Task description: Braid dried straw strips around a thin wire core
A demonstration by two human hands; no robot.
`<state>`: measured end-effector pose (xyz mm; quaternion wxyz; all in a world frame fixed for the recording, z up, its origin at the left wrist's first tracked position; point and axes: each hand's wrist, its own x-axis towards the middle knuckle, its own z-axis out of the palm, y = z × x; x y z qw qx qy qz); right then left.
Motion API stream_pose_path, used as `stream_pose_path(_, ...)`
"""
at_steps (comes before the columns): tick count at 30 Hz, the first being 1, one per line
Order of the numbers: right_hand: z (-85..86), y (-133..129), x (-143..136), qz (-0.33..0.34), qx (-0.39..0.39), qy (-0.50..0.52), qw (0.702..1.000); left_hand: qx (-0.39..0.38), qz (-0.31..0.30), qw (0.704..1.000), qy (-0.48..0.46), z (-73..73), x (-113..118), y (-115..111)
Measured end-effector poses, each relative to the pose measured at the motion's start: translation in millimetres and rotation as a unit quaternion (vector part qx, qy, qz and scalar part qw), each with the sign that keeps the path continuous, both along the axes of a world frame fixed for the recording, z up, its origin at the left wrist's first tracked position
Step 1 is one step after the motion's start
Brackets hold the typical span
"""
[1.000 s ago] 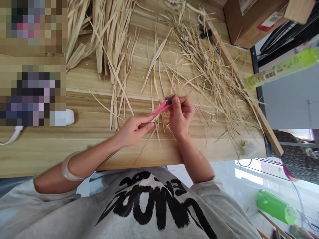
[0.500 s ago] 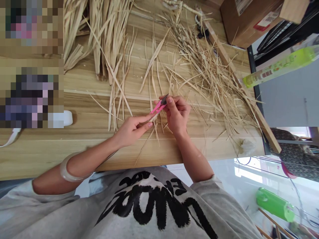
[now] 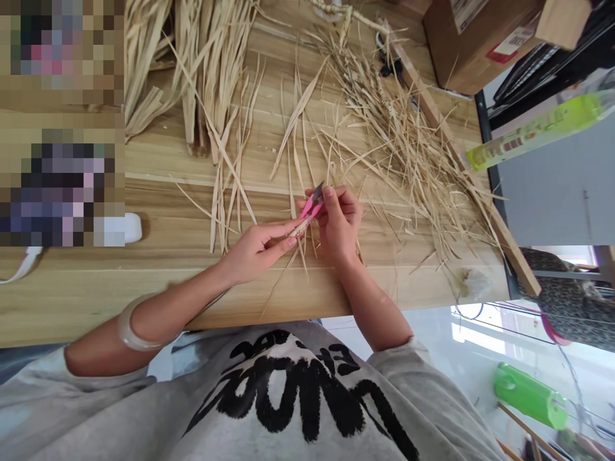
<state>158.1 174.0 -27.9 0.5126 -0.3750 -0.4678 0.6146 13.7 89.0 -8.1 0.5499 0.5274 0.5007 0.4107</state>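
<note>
My left hand (image 3: 252,253) pinches a small braided straw piece (image 3: 300,228) between thumb and fingers, with thin strands sticking out below it. My right hand (image 3: 342,221) is closed around a pair of pink thread snips (image 3: 308,208), whose grey blades point up and away from me. The pink handles touch or nearly touch the far end of the braid. Both hands are close together above the wooden table, and the right fingers behind the snips are partly hidden.
Long dry straw strips (image 3: 211,70) lie at the back left. A tangled heap of thin straw (image 3: 398,128) spreads along a wooden bar (image 3: 509,250) on the right. Beyond stand a cardboard box (image 3: 473,45) and a yellow-green bottle (image 3: 533,131). A white object (image 3: 127,228) sits at left.
The snips have turned slightly more upright, and my right hand has shifted a little to the left. More of the braided straw now shows beyond my left fingertips.
</note>
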Motion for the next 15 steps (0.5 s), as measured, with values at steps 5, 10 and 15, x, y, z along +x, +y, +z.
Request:
stream_pose_path(5, -3.0, 2.4, 0.8, -0.021, -0.009, -0.014, 1.0, 0.033, 0.011, 0.999, 0.021, -3.2, 0.0, 1.5)
stream_pose_path(10, -3.1, 2.1, 2.0, -0.027, -0.004, -0.002, 1.0, 0.037, 0.008, 0.999, 0.023, -5.9, -1.6, 2.6)
stream_pose_path(15, -2.5, 2.1, 1.7, -0.016, -0.007, -0.008, 1.0, 0.055, 0.003, 0.998, 0.028, -6.4, -1.7, 3.3)
